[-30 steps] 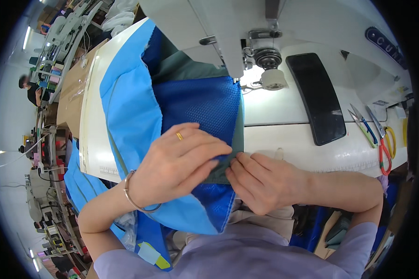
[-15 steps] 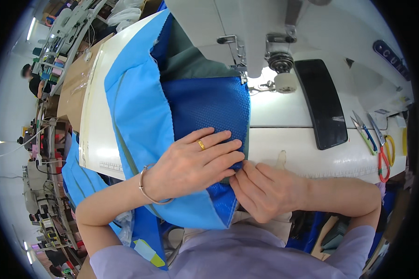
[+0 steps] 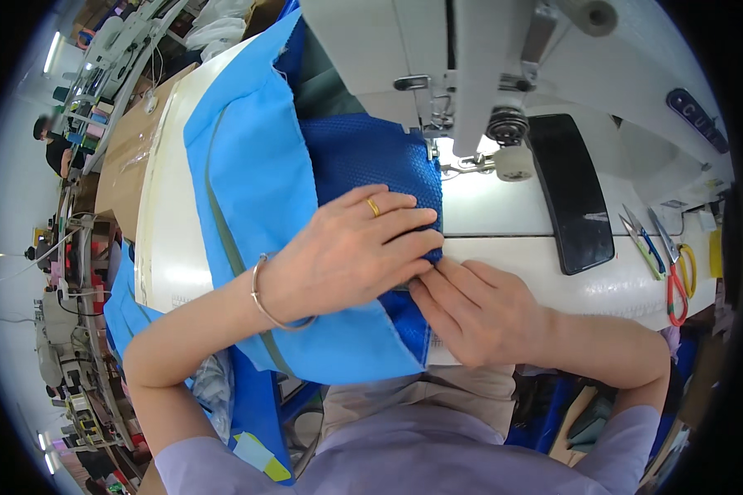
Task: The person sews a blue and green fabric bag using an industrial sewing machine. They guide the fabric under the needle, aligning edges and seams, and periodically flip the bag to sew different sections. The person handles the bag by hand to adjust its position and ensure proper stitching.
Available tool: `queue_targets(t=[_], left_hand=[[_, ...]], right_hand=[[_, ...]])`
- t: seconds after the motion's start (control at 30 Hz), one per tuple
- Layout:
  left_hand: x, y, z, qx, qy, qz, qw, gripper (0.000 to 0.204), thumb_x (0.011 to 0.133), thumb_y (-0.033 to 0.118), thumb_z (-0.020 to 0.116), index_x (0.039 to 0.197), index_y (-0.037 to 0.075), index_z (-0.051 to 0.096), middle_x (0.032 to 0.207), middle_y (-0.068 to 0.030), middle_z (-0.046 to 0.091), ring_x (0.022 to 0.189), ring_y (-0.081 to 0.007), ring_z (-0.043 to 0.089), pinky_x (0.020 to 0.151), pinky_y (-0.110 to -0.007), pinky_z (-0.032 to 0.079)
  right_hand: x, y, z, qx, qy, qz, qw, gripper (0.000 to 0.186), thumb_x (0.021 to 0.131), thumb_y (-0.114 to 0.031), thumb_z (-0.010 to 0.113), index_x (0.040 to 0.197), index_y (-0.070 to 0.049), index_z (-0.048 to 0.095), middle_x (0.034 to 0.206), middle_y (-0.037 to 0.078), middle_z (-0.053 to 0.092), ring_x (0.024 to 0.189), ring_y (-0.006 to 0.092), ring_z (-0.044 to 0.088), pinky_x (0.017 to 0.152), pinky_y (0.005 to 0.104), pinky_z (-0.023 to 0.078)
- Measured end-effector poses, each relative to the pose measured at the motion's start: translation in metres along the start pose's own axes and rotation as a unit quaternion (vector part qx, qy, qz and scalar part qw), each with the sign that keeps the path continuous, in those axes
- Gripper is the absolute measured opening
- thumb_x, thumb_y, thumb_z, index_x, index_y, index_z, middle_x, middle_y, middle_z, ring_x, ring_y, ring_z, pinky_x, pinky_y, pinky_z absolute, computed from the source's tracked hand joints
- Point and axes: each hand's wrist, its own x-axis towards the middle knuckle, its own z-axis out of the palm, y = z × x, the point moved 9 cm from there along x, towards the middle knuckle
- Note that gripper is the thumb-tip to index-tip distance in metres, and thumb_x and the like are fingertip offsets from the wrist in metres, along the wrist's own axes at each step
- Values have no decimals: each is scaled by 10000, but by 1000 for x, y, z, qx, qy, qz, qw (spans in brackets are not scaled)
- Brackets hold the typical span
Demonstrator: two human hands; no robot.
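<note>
My left hand (image 3: pixel 351 252) lies flat, fingers loosely spread, on the blue mesh fabric (image 3: pixel 371 153); my right hand (image 3: pixel 483 313) pinches its edge alongside. Ahead of both, that edge meets the sewing machine (image 3: pixel 474 91); stretch between seems unstitched, finished length unclear.

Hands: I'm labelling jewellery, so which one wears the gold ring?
The left hand, its fingers over the dark blue mesh, wears the ring; the right hand, at the mesh's edge, shows none.

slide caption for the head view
Left hand on blue mesh fabric, right hand at its edge, by a sewing machine.
</note>
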Motion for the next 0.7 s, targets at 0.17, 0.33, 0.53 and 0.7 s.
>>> queue_targets(t=[0.17,0.33,0.53,0.7], left_hand=[[6,-12,0,-5,-63,2,998,511,806,184,785,1290,68,665,1350,-105,653,1233,-312,626,1037,-455,517],[10,-4,-13,16,-122,-68,990,725,691,-49,662,1404,33,556,1375,-167,590,1243,-362,588,1040,-471,495],[5,6,-35,206,-17,-98,973,616,702,-33,665,1315,21,627,1157,-134,617,965,-319,637,843,-399,552],[10,25,-45,223,29,42,974,369,737,47,739,1105,31,723,1004,-128,710,902,-300,689,854,-396,591]], right_hand=[[1,-6,-7,-8,4,4,1000,317,748,-139,652,945,101,716,933,178,686,893,280,642,712,323,516],[-4,-20,-16,54,82,-1,995,318,739,-151,637,913,104,714,965,182,679,855,267,617,710,331,514],[-4,-18,-24,101,168,6,980,343,757,-171,640,930,117,713,1078,237,688,924,312,651,764,359,541],[-5,-16,-23,122,202,19,972,357,775,-190,646,942,118,709,1130,255,684,945,325,658,796,370,543]])
